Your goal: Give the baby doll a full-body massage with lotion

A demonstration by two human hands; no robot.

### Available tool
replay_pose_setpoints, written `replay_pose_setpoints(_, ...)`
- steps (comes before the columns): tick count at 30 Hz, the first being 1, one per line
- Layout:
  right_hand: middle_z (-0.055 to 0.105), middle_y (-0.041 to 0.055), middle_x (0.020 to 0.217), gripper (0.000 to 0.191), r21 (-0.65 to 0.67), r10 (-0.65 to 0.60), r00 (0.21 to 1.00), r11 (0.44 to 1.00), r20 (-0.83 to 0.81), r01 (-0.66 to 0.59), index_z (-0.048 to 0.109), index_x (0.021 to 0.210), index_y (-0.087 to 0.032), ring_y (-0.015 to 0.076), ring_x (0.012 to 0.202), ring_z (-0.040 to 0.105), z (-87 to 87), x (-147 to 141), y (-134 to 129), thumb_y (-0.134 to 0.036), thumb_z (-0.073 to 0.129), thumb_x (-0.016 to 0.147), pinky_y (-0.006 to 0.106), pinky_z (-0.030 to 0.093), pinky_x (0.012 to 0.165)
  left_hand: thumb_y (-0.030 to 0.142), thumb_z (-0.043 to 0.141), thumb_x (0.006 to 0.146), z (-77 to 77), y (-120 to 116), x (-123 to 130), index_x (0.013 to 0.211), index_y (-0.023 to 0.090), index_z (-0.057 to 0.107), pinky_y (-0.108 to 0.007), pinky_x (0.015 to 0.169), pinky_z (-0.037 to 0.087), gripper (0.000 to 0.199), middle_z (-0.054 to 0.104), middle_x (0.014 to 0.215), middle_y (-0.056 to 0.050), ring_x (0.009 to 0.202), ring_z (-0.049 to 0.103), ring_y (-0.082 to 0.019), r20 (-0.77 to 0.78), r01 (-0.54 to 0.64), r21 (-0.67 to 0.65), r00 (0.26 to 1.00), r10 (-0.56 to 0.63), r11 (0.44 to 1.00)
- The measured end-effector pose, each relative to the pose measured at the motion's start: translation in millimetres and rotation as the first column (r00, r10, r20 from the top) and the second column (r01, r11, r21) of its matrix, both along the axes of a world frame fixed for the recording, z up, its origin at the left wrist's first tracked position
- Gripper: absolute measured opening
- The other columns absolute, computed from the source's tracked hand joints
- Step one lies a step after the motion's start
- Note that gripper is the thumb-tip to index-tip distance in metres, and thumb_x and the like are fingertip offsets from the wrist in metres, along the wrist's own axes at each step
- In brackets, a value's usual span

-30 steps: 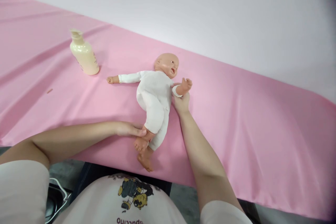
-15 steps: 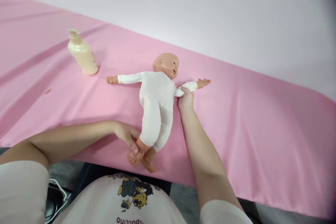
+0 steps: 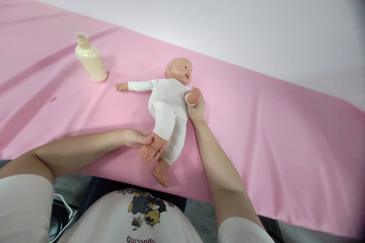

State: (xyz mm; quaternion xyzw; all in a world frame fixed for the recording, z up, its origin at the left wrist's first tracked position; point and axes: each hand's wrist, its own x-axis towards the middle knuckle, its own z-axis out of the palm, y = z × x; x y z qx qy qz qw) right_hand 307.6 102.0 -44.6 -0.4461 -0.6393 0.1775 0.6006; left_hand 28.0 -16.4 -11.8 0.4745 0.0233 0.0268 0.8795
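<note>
A baby doll point(image 3: 168, 97) with a white cloth body lies on its back on the pink sheet, its head away from me and turned to the right. My left hand point(image 3: 142, 140) is closed around the ankle of the doll's leg on the left, which is lifted and bent a little. My right hand point(image 3: 197, 110) grips the doll's arm on the right. That arm is raised, its small hand pointing up towards me and covering some of my fingers. The doll's other arm stretches flat to the left, and its other leg rests near the table edge.
A cream pump bottle point(image 3: 91, 60) stands upright on the pink sheet point(image 3: 270, 140), left of the doll. A small brownish mark point(image 3: 53, 99) shows on the sheet nearer me. A white surface point(image 3: 228, 15) lies beyond the sheet. A black chair-like item point(image 3: 58, 216) is at lower left.
My left hand has raised the doll's foot and bent that leg towards its body. With my right hand, the doll's outstretched arm has come inward and up.
</note>
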Motion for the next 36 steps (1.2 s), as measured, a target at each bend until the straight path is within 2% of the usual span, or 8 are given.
replay_pose_setpoints(3,0.073,0.0054,0.101,0.021,0.120,0.019,0.940,0.991,0.342,-0.063,0.069,0.100,-0.027,0.0261,0.101,0.065,9.9,-4.9,-7.6,-0.030,0.065,0.080,0.048,0.047,0.098,0.080,0.063,0.074,-8.8,1.3,1.5,0.100,0.016,0.058,-0.035,0.075,0.050,0.069,0.064,0.074,-0.004,0.075,0.062,-0.020,0.007,-0.120,-0.087,0.993,0.121,0.989)
replay_pose_setpoints(6,0.073,0.0065,0.100,0.024,0.126,0.017,0.860,0.988,0.511,-0.094,0.070,0.101,-0.026,0.0269,0.099,0.064,15.6,-8.2,-11.0,-0.027,0.061,0.079,0.047,0.046,0.095,0.082,0.059,0.076,-18.8,3.4,3.0,0.102,0.016,0.056,-0.035,0.074,0.047,0.072,0.060,0.071,-0.002,0.066,0.056,-0.016,-0.009,-0.205,-0.108,0.979,0.205,0.973)
replay_pose_setpoints(12,0.072,0.0061,0.100,0.029,0.120,0.016,0.794,0.986,0.607,-0.111,0.071,0.103,-0.027,0.0263,0.099,0.063,15.2,-8.3,-9.9,-0.021,0.060,0.077,0.045,0.045,0.092,0.085,0.052,0.077,-28.6,5.9,5.1,0.104,0.013,0.057,-0.035,0.072,0.044,0.077,0.061,0.071,-0.002,0.066,0.054,-0.016,-0.037,-0.265,-0.102,0.964,0.262,0.959)
replay_pose_setpoints(16,0.073,0.0056,0.100,0.026,0.127,0.019,0.818,0.986,0.575,-0.112,0.072,0.102,-0.028,0.0262,0.098,0.064,13.0,-8.2,-8.7,-0.022,0.063,0.077,0.046,0.046,0.092,0.083,0.057,0.077,-23.6,5.0,7.0,0.103,0.015,0.057,-0.034,0.078,0.046,0.073,0.063,0.073,-0.002,0.073,0.059,-0.017,-0.029,-0.256,-0.104,0.967,0.255,0.961)
replay_pose_setpoints(22,0.072,0.0054,0.101,0.018,0.029,0.052,0.986,0.998,0.157,-0.057,0.070,0.097,-0.025,0.0248,0.102,0.065,7.9,-10.0,-5.9,-0.033,0.066,0.082,0.049,0.048,0.102,0.071,0.064,0.082,-4.9,2.3,4.7,0.108,0.016,0.057,-0.034,0.082,0.051,0.062,0.071,0.090,-0.007,0.086,0.068,-0.021,0.011,-0.044,-0.047,0.999,0.045,0.998)
replay_pose_setpoints(25,0.071,0.0031,0.097,0.025,-0.098,0.030,0.991,0.994,-0.133,-0.043,0.068,0.097,-0.023,0.0219,0.096,0.066,3.2,-7.1,-1.7,-0.034,0.073,0.076,0.045,0.052,0.098,0.069,0.064,0.083,-0.3,1.8,2.6,0.112,0.015,0.062,-0.035,0.084,0.053,0.061,0.072,0.090,-0.008,0.092,0.069,-0.024,-0.002,0.060,0.042,0.998,-0.060,0.997)
replay_pose_setpoints(30,0.067,-0.0040,0.086,0.033,-0.201,-0.065,0.872,0.979,-0.486,-0.039,0.063,0.096,-0.022,0.0151,0.081,0.065,-10.0,3.4,13.7,-0.019,0.075,0.065,0.034,0.057,0.084,0.068,0.070,0.078,-3.8,1.8,1.1,0.106,0.012,0.070,-0.035,0.091,0.054,0.062,0.073,0.094,-0.009,0.099,0.070,-0.027,-0.041,0.124,0.172,0.992,-0.118,0.977)
replay_pose_setpoints(36,0.062,-0.0070,0.073,0.026,-0.269,-0.103,0.576,0.940,-0.811,-0.211,0.056,0.086,-0.023,0.0127,0.068,0.065,-13.7,19.3,28.6,-0.007,0.061,0.065,0.032,0.060,0.078,0.066,0.076,0.073,-5.0,4.8,0.3,0.103,0.012,0.073,-0.034,0.092,0.056,0.061,0.074,0.094,-0.008,0.100,0.070,-0.027,-0.095,0.264,0.217,0.964,-0.249,0.940)
